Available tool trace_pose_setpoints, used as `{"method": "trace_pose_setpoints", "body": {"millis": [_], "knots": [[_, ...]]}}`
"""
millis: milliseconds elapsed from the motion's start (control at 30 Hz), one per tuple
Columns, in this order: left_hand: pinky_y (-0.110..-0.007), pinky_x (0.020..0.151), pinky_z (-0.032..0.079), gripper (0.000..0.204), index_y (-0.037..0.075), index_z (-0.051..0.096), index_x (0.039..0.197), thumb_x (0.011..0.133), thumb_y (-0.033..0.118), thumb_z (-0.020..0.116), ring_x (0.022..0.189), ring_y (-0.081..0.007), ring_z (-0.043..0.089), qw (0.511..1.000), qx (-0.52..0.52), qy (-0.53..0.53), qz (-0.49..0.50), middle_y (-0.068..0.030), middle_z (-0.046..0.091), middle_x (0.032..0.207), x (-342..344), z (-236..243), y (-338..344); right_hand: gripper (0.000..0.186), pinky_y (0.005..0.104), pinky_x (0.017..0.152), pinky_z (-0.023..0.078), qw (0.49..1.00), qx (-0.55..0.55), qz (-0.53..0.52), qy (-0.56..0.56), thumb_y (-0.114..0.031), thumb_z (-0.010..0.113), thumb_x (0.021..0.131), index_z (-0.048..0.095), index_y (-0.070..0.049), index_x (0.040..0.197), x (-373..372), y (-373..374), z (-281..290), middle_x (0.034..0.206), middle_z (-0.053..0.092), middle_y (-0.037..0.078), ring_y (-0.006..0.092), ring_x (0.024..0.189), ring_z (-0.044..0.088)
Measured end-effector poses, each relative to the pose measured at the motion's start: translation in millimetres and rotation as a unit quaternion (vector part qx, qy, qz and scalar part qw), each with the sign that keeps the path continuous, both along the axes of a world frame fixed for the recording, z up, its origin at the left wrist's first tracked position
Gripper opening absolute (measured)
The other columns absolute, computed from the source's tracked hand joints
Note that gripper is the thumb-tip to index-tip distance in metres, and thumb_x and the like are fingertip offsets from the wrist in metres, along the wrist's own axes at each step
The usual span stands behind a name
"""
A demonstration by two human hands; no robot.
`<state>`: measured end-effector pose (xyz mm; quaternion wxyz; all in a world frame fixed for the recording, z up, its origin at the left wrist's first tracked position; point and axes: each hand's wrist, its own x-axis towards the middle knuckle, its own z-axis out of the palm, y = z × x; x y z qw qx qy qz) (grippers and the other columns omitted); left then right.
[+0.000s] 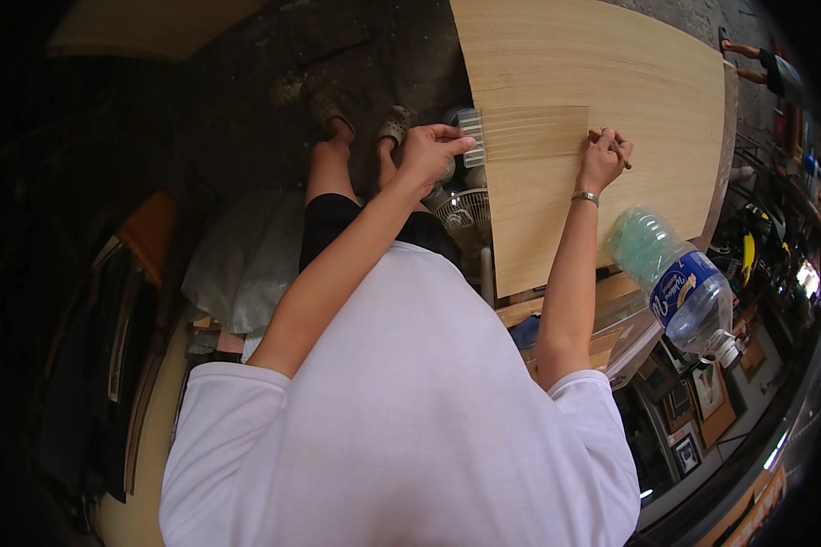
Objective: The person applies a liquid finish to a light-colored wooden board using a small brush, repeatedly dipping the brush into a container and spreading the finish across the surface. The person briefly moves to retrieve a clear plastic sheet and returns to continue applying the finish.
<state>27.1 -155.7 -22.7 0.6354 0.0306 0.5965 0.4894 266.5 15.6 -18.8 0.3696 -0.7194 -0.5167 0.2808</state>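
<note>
plastic strip, clear, lying across pale wooden board, one end jutting past board's left edge. left hand pinching that end, grip narrowed between thumb and fingers. right hand holding slim brown stick, grip curling snugly, near strip's other end. blue-labelled bottle sitting beside right forearm.

- In my feed: pale wood-grained board, toward 2 o'clock.
- Clear rectangular sheet lying on it; 9 o'clock end overhangs the board's edge.
- Slim brown pen-like tool, tilted, near the sheet's 3 o'clock end.
</note>
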Motion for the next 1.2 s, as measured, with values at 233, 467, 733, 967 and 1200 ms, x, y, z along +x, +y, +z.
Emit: {"method": "trace_pose_setpoints", "body": {"millis": [233,467,733,967,1200], "knots": [[-0.025,0.07,0.052,0.031,-0.006,0.074,0.097,0.075,0.012,0.086,0.075,-0.0107,0.067,0.993,-0.037,0.106,-0.02,-0.0091,0.075,0.086,3.9,11.1,3.5,0.016,0.0281,0.069,0.057,1.0,0.014,0.022,-0.015,-0.017,0.054,0.102,0.052,-0.001,0.101,-1.8,-5.8,0.4,0.085,0.07,0.011,0.0164,0.076,0.069],[-0.025,0.066,0.052,0.027,-0.005,0.076,0.094,0.074,0.011,0.085,0.071,-0.0109,0.067,0.986,-0.061,0.158,0.002,-0.0094,0.075,0.084,6.4,7.2,1.1,0.017,0.0269,0.071,0.056,0.999,0.01,0.019,0.036,-0.016,0.053,0.102,0.051,0.0,0.1,-3.0,-11.9,-3.1,0.082,0.07,0.011,0.0149,0.075,0.068],[-0.024,0.066,0.05,0.025,-0.005,0.076,0.093,0.076,0.011,0.084,0.072,-0.0098,0.066,0.979,-0.11,0.172,-0.013,-0.0079,0.075,0.084,21.8,5.7,9.5,0.014,0.0255,0.069,0.055,0.999,0.01,0.04,-0.013,-0.015,0.055,0.102,0.053,-0.002,0.1,-0.7,-14.0,-2.1,0.083,0.07,0.009,0.0146,0.077,0.069],[-0.024,0.07,0.051,0.03,-0.005,0.074,0.101,0.077,0.01,0.083,0.076,-0.0102,0.068,0.988,-0.059,0.144,-0.004,-0.008,0.076,0.087,20.8,-0.2,7.8,0.011,0.0239,0.061,0.052,0.97,-0.05,0.23,0.055,-0.011,0.061,0.098,0.06,0.0,0.097,-35.6,-30.4,26.6,0.075,0.069,0.005,0.0108,0.071,0.068],[-0.024,0.074,0.053,0.03,-0.005,0.072,0.104,0.079,0.007,0.082,0.079,-0.0108,0.068,0.998,-0.014,0.058,-0.015,-0.0085,0.075,0.091,12.0,-7.4,8.7,0.011,0.0257,0.063,0.053,0.883,-0.118,0.455,-0.016,-0.008,0.062,0.097,0.059,0.002,0.096,-86.2,-43.7,22.7,0.083,0.072,0.009,0.0123,0.073,0.069]]}}
